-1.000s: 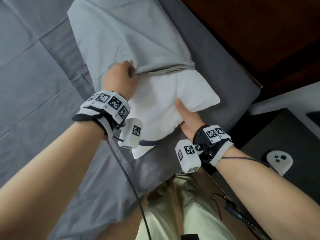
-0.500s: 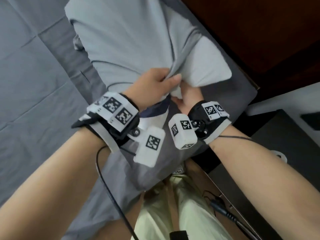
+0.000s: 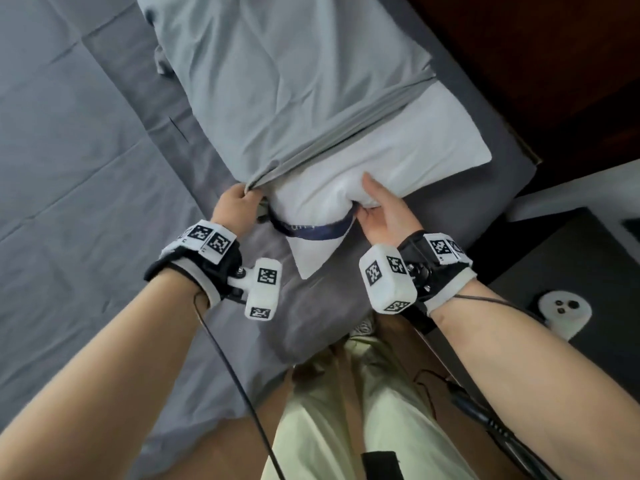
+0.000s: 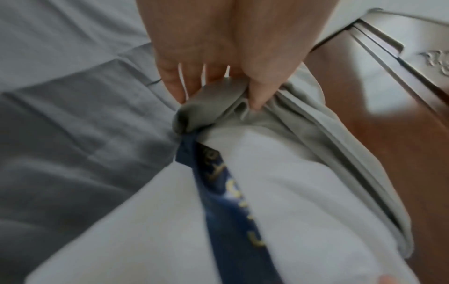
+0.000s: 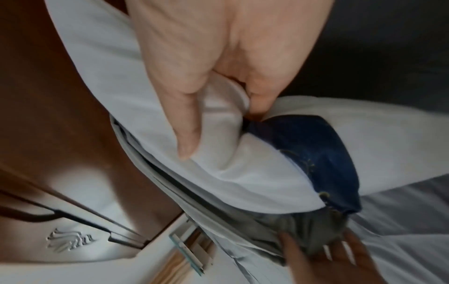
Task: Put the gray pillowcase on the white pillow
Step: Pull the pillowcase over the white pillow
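The white pillow (image 3: 398, 161) lies on the bed, its far part inside the gray pillowcase (image 3: 287, 74). A dark blue band (image 3: 311, 232) runs along the pillow's near end. My left hand (image 3: 239, 206) pinches the bunched hem of the pillowcase (image 4: 213, 101) at the pillow's left corner. On the near edge of the pillow (image 5: 226, 153), my right hand (image 3: 377, 209) grips a fold of white fabric, thumb on top. The pillowcase hem (image 5: 245, 217) runs diagonally across the pillow, leaving the near right part bare.
The gray bed sheet (image 3: 86, 168) spreads to the left. A dark wooden headboard or floor (image 3: 554, 64) lies at the upper right. A black side table (image 3: 571, 271) with a white controller (image 3: 562, 310) stands at right. Cables hang from both wrists.
Both hands have separated: the left now holds the hem at the pillow's left corner, the right grips the pillow's near edge. The pillowcase hem sits further down the pillow than one second ago.
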### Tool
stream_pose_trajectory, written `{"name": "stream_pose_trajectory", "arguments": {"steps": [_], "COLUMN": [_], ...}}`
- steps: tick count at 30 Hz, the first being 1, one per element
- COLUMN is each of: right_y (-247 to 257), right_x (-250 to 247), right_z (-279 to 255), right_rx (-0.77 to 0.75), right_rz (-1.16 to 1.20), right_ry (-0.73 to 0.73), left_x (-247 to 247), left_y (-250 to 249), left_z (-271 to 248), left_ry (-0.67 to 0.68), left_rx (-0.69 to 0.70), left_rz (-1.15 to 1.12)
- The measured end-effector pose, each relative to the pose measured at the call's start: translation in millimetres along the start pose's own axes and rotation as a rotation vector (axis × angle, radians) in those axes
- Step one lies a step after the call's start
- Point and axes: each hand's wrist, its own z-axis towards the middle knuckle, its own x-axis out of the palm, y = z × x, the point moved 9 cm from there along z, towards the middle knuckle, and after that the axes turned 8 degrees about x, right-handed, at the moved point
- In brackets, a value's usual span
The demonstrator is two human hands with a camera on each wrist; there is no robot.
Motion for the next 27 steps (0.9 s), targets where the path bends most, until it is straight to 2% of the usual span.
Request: {"name": "stream_pose_trajectory", "arguments": {"steps": [4, 6, 9, 12, 15, 17, 19, 23, 27], "right_y": [-51, -77, -93, -88, -76, -72, -74, -72, -89], "right_x": [-2, 6, 21, 35, 54, 70, 86, 125, 158], "right_z": [-15, -22, -16, -7, -2, -3, -2, 7, 9], "right_rx": [0.188, 0.275, 0.245, 0.159, 0.083, 0.059, 0.035, -0.021, 0.003], "right_rz": [-0.297, -0.307, -0.305, -0.332, -0.216, -0.205, -0.231, -0.302, -0.592], "right_ry": [-0.005, 0.035, -0.001, -0.082, -0.035, 0.008, 0.018, 0.006, -0.049], "left_x": [-2, -4, -20, -49, -77, -89, -85, -73, -85], "left_y": [-9, -16, -17, 4, 18, 22, 25, 14, 0], "left_z": [-12, -16, -17, -12, -12, -16, -18, -54, -85], "left_ry": [0.007, 0.059, 0.093, -0.035, -0.193, -0.242, -0.149, 0.077, 0.173], "left_rx": [0.027, 0.082, 0.175, 0.168, 0.155, 0.143, 0.146, 0.202, 0.279], "left_rz": [-0.198, -0.27, -0.17, -0.066, 0.061, 0.097, 0.085, -0.277, -0.464]}}
